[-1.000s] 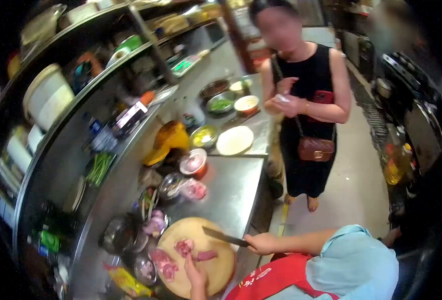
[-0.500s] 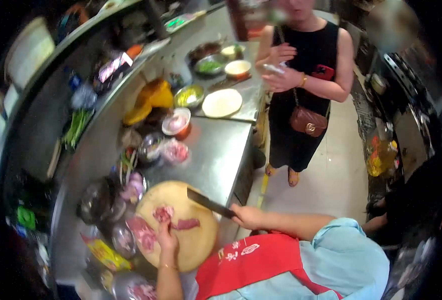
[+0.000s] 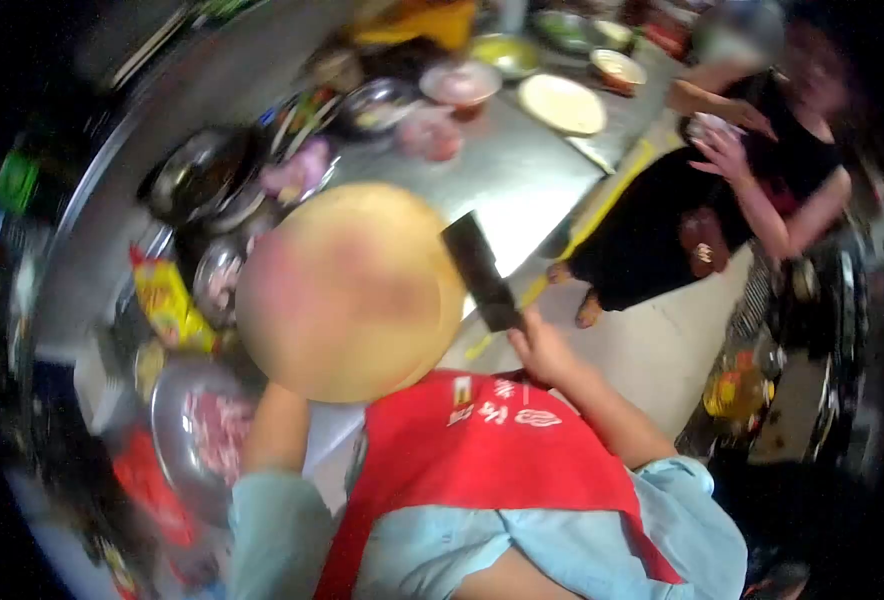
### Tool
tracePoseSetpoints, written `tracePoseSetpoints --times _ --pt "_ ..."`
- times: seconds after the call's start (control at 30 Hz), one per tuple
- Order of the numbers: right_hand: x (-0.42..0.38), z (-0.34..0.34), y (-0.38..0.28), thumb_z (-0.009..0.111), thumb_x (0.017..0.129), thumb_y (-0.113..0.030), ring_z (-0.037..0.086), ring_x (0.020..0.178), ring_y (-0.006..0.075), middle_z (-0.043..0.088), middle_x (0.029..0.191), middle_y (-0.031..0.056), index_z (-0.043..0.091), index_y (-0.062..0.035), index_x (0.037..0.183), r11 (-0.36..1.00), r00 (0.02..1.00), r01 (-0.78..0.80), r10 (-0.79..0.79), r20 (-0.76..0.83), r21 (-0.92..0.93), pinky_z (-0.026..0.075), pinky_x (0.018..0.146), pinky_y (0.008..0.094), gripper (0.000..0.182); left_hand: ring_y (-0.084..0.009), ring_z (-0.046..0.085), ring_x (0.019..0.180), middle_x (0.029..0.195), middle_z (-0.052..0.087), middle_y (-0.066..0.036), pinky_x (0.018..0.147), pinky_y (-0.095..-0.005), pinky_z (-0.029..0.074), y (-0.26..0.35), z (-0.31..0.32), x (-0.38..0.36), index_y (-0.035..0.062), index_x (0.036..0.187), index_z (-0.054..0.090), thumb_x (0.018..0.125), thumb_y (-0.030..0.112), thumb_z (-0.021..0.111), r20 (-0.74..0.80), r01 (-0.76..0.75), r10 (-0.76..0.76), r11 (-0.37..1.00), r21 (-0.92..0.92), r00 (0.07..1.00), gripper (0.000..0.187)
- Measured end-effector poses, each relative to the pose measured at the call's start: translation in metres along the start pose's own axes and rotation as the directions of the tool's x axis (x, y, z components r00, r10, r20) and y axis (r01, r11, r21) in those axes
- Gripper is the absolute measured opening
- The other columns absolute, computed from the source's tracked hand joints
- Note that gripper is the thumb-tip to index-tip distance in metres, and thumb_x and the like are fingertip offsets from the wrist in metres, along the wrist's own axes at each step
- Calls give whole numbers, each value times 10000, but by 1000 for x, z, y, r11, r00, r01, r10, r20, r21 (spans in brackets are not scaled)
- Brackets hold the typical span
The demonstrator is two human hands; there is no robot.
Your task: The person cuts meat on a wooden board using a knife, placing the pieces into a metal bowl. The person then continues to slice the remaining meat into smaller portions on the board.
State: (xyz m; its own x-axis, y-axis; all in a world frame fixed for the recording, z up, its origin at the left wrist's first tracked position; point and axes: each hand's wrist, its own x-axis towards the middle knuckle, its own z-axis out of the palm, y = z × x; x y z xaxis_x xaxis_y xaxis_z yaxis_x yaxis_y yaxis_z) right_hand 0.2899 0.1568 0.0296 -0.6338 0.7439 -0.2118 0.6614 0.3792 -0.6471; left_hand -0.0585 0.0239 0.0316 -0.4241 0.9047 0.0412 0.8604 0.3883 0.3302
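My right hand (image 3: 540,345) grips the handle of a dark cleaver (image 3: 479,265), its blade raised at the right edge of the round cutting board (image 3: 412,230). Over the lower left of the board lies my left hand (image 3: 300,365), so smeared that its fingers do not show. Blurred pink and red meat (image 3: 382,295) is on the board, without a clear outline.
A metal bowl (image 3: 177,400) of sliced meat stands at lower left, near a yellow packet (image 3: 170,300). Several bowls and a white round plate (image 3: 562,105) line the steel counter (image 3: 482,160). A person in black (image 3: 652,225) stands right of the counter.
My view has turned, so the board sits higher and the other person farther right. The cleaver stays in my right hand, its blade now more upright. My left hand has become blurred.
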Motion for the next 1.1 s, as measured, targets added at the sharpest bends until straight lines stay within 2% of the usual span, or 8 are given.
tracePoseSetpoints --times 0.07,0.13,0.23,0.37,0.53,0.67,0.9,1.1 --pt "-2 7 5 547 895 -262 613 811 456 614 910 298 446 -15 1131 997 999 -43 43 9 60 494 707 531 357 -257 653 725 785 662 -169 641 -396 496 12 -13 -15 49 791 663 834 357 633 234 161 -141 984 -72 962 313" --pt "2 21 19 543 893 -276 610 837 464 618 921 290 438 -15 1116 998 996 50 -48 -77 31 493 741 533 359 -208 615 602 654 630 -117 560 -370 486 32 -45 -29 53 749 647 753 370 693 540 375 -295 926 -41 788 321" --pt "-2 -3 0 520 893 -283 612 800 457 624 869 276 440 -54 1140 995 1000 -13 14 -7 99 484 709 534 346 -265 604 751 824 619 -143 684 -381 504 -36 6 -44 27 881 600 558 330 847 262 96 -55 984 -147 964 507" --pt "-1 2 -1 527 893 -273 615 789 448 628 861 267 442 -47 1130 991 999 9 -3 -48 130 483 699 526 339 -331 587 816 818 611 -141 721 -442 467 -14 30 -42 48 808 612 718 291 708 45 -36 41 994 -107 998 276" --pt "-7 0 -14 507 906 -276 626 762 428 631 839 253 441 -33 1105 989 1000 6 -3 -23 147 498 671 507 321 -314 581 693 699 596 -118 639 -446 450 -4 42 -41 48 715 581 831 331 654 -121 25 -30 999 -41 992 315" --pt "-10 -7 -14 505 902 -287 635 674 388 624 758 215 431 -36 1045 991 999 -5 1 33 135 502 599 503 299 -312 572 636 650 581 -120 613 -429 448 17 29 -51 40 697 583 860 385 633 -138 166 -216 938 -304 967 384" --pt "7 29 13 512 885 -318 624 709 405 621 773 222 414 -41 1066 986 985 162 -160 -67 28 490 620 523 345 -283 588 663 694 603 -125 630 -406 467 -8 64 -64 50 712 593 811 332 659 -296 121 -137 990 -74 945 306" --pt "-9 7 0 530 830 -227 621 735 425 617 790 248 404 -30 1098 990 993 117 -119 10 81 484 639 525 355 -258 603 686 732 621 -129 645 -386 484 -34 73 -82 59 726 602 769 287 681 -293 200 -194 980 -10 936 246"
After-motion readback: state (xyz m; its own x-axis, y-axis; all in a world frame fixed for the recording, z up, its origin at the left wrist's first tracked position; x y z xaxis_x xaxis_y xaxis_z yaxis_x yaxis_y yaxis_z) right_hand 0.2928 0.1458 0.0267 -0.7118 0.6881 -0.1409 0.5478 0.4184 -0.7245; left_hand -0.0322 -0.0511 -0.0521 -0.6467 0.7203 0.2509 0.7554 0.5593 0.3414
